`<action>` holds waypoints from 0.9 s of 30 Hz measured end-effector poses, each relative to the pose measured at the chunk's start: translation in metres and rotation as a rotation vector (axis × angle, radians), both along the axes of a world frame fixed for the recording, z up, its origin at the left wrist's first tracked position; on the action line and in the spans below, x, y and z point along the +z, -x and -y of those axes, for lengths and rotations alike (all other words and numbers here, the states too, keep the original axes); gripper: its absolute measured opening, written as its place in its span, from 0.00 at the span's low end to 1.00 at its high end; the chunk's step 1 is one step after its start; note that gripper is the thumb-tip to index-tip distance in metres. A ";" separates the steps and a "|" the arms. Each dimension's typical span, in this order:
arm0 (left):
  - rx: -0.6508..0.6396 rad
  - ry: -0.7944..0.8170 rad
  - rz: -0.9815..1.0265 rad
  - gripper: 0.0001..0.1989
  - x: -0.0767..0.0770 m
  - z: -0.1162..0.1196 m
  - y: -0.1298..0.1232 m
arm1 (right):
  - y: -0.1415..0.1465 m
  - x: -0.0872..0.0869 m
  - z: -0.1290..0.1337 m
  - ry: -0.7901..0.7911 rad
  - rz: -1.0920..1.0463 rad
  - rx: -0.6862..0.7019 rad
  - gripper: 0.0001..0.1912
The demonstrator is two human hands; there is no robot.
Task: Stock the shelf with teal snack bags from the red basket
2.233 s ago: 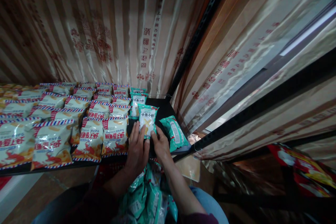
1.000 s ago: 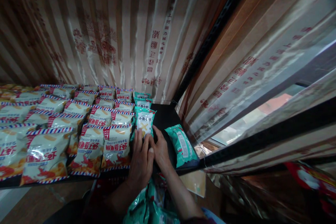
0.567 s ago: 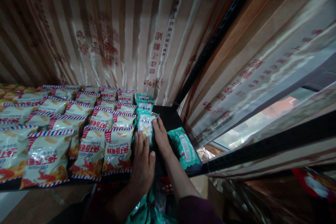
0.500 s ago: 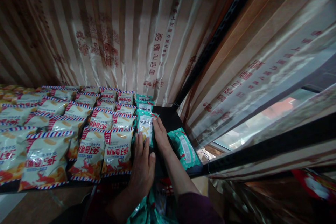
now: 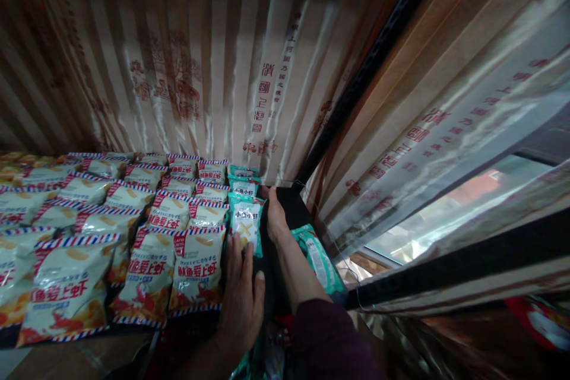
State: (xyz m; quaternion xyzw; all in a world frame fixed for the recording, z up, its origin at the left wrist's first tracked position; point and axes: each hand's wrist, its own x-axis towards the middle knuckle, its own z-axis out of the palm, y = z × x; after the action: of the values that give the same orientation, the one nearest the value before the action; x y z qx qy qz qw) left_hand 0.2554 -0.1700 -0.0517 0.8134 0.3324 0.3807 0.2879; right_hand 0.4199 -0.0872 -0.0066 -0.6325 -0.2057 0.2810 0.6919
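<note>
A teal and white snack bag (image 5: 246,222) stands upright at the front of a short row of like bags on the black shelf (image 5: 288,205). My left hand (image 5: 240,291) lies with its fingers stretched out against the lower front of that bag. Along the right side of the row reaches my right hand (image 5: 275,214), its palm turned toward the bags and its fingers straight; its fingertips are partly hidden near the bags behind. Another teal bag (image 5: 315,258) lies on the shelf to the right of my right forearm.
Rows of white and red snack bags (image 5: 196,267) fill the shelf on the left. A pleated printed curtain (image 5: 222,83) hangs behind, and a black metal post (image 5: 356,95) rises at the corner. More teal bags (image 5: 274,362) are below the shelf edge.
My right hand has slid farther back along the row, off the front bag's upper edge. My left hand stays at the front bag's lower part. The view has shifted slightly.
</note>
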 end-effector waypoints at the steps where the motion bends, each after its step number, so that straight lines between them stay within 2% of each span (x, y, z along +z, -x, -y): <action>1: 0.001 0.000 -0.001 0.28 0.000 0.000 0.000 | -0.004 0.001 -0.005 -0.011 -0.009 0.008 0.30; 8: 0.017 -0.005 -0.026 0.29 -0.001 0.001 0.000 | -0.023 0.003 -0.033 0.023 -0.099 0.067 0.34; 13: 0.035 -0.028 -0.052 0.30 0.001 0.001 -0.001 | -0.021 0.010 -0.037 0.018 -0.175 0.189 0.34; 19: 0.016 -0.036 -0.056 0.32 0.000 0.001 0.000 | -0.018 0.013 -0.036 -0.027 -0.180 0.240 0.34; 23: 0.021 -0.023 -0.040 0.31 0.000 0.001 0.000 | -0.020 0.006 -0.035 -0.027 -0.152 0.195 0.34; 27: 0.020 -0.014 -0.001 0.31 0.000 0.001 -0.001 | -0.027 -0.001 -0.033 -0.045 0.045 0.089 0.33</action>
State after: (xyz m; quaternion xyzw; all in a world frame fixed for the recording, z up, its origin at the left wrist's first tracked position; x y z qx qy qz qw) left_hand 0.2563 -0.1708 -0.0516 0.8123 0.3380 0.3854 0.2781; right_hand 0.4467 -0.0538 -0.0080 -0.6130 -0.2554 0.2925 0.6881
